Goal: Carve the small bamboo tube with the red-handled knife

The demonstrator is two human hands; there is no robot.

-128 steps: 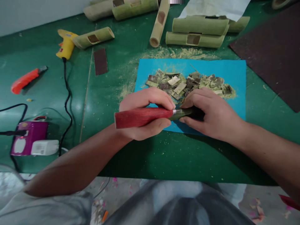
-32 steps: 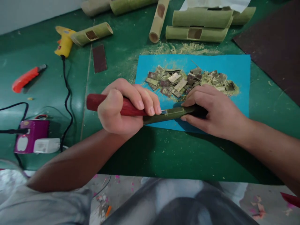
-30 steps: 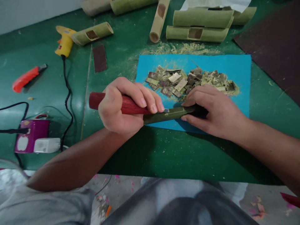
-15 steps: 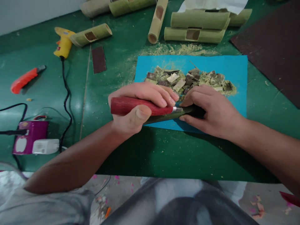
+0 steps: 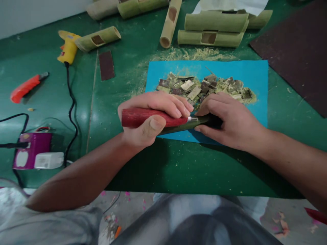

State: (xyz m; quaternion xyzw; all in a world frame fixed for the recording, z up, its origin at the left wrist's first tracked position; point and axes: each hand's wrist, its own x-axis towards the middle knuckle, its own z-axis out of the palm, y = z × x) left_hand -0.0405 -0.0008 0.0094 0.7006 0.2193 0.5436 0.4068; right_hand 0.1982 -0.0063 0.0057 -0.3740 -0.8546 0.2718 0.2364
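Note:
My left hand [image 5: 153, 119] grips the red wooden handle of a carving tool [image 5: 139, 117], its metal tip lying on a dark green bamboo piece [image 5: 184, 125]. My right hand [image 5: 227, 120] is closed over the right end of that bamboo piece, pressing it on the lower edge of a blue sheet [image 5: 255, 75]. Just behind both hands, a pile of bamboo chips and shavings [image 5: 204, 85] lies on the sheet.
On the green table [image 5: 51, 98] lie several cut bamboo tubes [image 5: 209, 37] at the back, a yellow glue gun [image 5: 66, 51], a sandpaper strip [image 5: 106, 65], a red utility knife [image 5: 24, 87], a purple device with cables [image 5: 32, 154], and a dark sheet [image 5: 301, 51] at right.
My left hand slid the red-handled tool to the right along the bamboo piece, toward my right hand. The right hand stayed in place.

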